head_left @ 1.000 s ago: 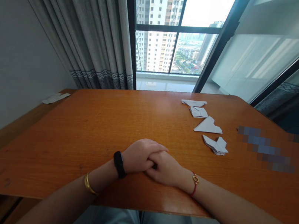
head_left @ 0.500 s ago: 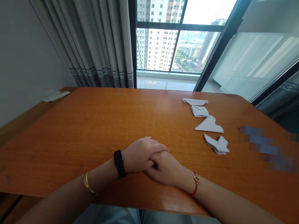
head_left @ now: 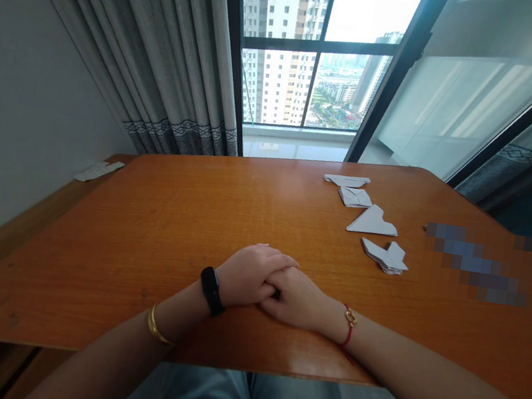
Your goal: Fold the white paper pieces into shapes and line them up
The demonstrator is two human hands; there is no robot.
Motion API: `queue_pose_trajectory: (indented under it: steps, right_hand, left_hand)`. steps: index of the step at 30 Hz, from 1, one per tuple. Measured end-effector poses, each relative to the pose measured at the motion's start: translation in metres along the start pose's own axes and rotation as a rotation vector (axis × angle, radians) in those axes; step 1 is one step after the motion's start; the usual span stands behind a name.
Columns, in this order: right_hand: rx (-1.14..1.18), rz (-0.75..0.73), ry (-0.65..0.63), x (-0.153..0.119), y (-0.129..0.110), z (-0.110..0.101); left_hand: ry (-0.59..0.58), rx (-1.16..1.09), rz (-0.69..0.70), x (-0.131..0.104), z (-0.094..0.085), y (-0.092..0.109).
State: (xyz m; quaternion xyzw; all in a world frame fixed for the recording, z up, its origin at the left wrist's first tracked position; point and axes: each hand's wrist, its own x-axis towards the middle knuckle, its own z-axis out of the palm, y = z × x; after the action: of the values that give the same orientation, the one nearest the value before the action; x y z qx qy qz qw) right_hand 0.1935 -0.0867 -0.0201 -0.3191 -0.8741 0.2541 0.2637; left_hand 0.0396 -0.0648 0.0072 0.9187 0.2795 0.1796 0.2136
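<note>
Your left hand (head_left: 245,276) closes loosely over your right hand (head_left: 300,299), both near the close edge of the table (head_left: 143,221). The right is partly curled; you cannot tell how far, or whether the palms hide anything. No paper shows in either. Four folded papers (head_left: 373,222) lie beyond and to the right, apart from your fingers. For a steady rest, let the wrists sit relaxed and clear of those folds.

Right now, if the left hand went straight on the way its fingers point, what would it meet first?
Most likely the right hand: the left hand lies partly over it, touching. Whether it would bump or slide across, this view doesn't settle.
</note>
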Motion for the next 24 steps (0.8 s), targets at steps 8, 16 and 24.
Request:
queue_pose_trajectory:
  steps: [8, 16, 24]
  right_hand:
    - [-0.005, 0.004, -0.019, 0.0001, -0.0010, -0.0019]
    - [0.005, -0.011, -0.021, -0.0008, 0.0015, 0.0013]
    - [-0.004, 0.007, -0.044, -0.0002, -0.0015, -0.0014]
  left_hand:
    - [0.004, -0.049, 0.008, 0.0002, 0.0009, -0.0003]
    - [-0.016, -0.054, -0.002, 0.0017, -0.0001, -0.0004]
    - [-0.006, -0.020, 0.010, 0.0002, 0.0026, -0.0054]
